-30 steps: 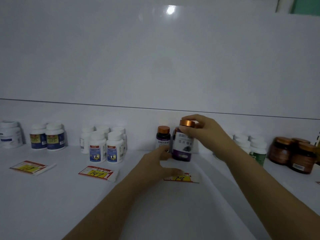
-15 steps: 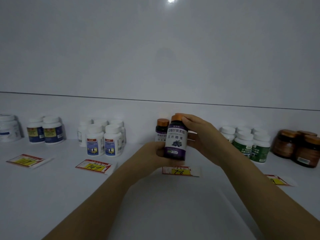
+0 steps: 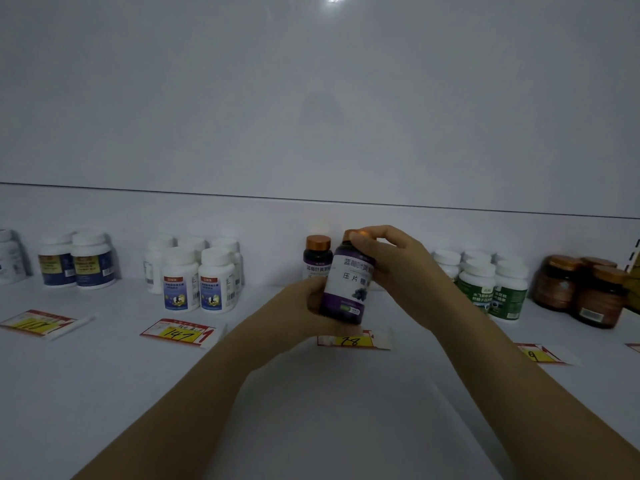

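- A purple bottle (image 3: 346,289) with a copper cap is held up above the white shelf (image 3: 104,393), tilted slightly.
- The left hand (image 3: 308,306) grips its lower part from the left.
- The right hand (image 3: 398,271) curls round its cap and upper side.
- A matching bottle (image 3: 317,256) stands just behind.
- A price tag (image 3: 353,340) marked 78 lies below.
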Motion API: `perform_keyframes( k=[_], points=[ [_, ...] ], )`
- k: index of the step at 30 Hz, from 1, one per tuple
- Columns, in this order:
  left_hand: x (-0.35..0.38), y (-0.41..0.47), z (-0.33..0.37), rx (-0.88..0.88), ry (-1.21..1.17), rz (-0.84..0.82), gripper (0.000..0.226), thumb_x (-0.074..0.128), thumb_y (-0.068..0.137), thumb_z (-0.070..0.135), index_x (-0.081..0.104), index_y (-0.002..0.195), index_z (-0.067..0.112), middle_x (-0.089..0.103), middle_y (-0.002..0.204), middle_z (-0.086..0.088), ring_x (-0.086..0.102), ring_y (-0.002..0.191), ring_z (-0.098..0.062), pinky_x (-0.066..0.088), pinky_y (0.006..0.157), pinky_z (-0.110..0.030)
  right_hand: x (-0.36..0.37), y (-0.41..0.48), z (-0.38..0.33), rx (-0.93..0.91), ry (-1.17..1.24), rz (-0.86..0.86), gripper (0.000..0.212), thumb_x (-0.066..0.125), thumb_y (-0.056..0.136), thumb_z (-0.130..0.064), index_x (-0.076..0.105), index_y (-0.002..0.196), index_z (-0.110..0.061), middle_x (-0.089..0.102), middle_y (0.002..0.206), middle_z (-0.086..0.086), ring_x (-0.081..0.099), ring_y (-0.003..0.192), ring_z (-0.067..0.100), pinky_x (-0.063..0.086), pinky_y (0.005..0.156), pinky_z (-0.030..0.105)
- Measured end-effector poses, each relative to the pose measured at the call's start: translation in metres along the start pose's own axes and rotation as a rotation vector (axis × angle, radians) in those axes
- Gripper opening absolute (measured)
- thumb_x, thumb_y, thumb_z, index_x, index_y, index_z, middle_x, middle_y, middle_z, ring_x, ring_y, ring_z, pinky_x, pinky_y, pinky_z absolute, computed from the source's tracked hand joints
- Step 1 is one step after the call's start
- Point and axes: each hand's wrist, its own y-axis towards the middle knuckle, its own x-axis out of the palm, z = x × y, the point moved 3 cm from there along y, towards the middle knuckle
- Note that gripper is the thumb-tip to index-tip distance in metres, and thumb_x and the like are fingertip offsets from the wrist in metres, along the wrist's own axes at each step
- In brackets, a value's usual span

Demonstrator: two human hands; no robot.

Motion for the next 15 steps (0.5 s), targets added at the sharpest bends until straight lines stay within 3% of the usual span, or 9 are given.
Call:
perform_keyframes(
  k=[4, 6, 8, 10, 12, 15],
  points=[
    [0.000, -0.001, 0.001, -0.052, -0.092, -0.055, 0.052, 0.079, 0.069, 0.022, 0.058, 0.117, 0.027, 0.070, 0.110, 0.002, 0.066, 0.104, -0.014, 0.048, 0.099, -0.035, -0.004, 0.000, 0.002, 0.018, 0.134, -0.055, 0.028, 0.057, 0.092, -0.016, 0.059, 0.120, -0.010, 0.067, 0.107, 0.007, 0.064, 0.100, 0.021, 0.055, 0.082, 0.032],
    [0.000, -0.001, 0.003, -0.025, -0.038, 0.005, 0.055, 0.080, 0.069, 0.021, 0.057, 0.118, 0.027, 0.070, 0.107, 0.005, 0.066, 0.100, -0.009, 0.050, 0.096, -0.031, -0.002, 0.000, 0.002, -0.002, 0.078, -0.087, 0.029, 0.054, 0.094, -0.016, 0.057, 0.122, -0.012, 0.066, 0.110, 0.003, 0.064, 0.101, 0.013, 0.053, 0.080, 0.025],
    [-0.001, 0.000, 0.005, 0.030, 0.017, 0.093, 0.051, 0.082, 0.067, 0.018, 0.057, 0.110, 0.030, 0.068, 0.099, 0.011, 0.064, 0.091, -0.002, 0.052, 0.084, -0.017, 0.004, 0.000, 0.003, -0.054, -0.107, -0.076, 0.029, 0.054, 0.094, -0.023, 0.055, 0.123, -0.017, 0.063, 0.110, -0.004, 0.062, 0.098, 0.004, 0.054, 0.079, 0.020],
    [0.000, 0.000, 0.008, 0.083, 0.052, 0.139, 0.047, 0.082, 0.066, 0.014, 0.051, 0.094, 0.035, 0.062, 0.090, 0.018, 0.061, 0.080, 0.005, 0.050, 0.068, -0.005, 0.007, 0.000, 0.008, -0.044, -0.149, -0.053, 0.033, 0.060, 0.089, -0.033, 0.056, 0.121, -0.026, 0.062, 0.113, -0.001, 0.061, 0.104, 0.013, 0.055, 0.088, 0.032],
    [0.001, 0.000, 0.007, 0.096, 0.050, 0.135, 0.047, 0.081, 0.068, 0.012, 0.047, 0.090, 0.036, 0.059, 0.087, 0.021, 0.061, 0.075, 0.008, 0.048, 0.062, -0.004, 0.008, 0.000, 0.011, -0.004, -0.080, -0.051, 0.034, 0.062, 0.088, -0.031, 0.056, 0.121, -0.030, 0.062, 0.117, 0.004, 0.061, 0.108, 0.022, 0.053, 0.093, 0.044],
    [0.001, -0.001, 0.007, 0.049, -0.011, 0.064, 0.040, 0.075, 0.076, 0.019, 0.054, 0.105, 0.036, 0.065, 0.099, 0.017, 0.064, 0.089, 0.005, 0.052, 0.075, -0.012, -0.001, 0.001, 0.009, 0.015, 0.047, -0.059, 0.038, 0.057, 0.092, -0.018, 0.051, 0.128, -0.029, 0.062, 0.117, 0.008, 0.061, 0.109, 0.028, 0.052, 0.093, 0.047]
  ],
)
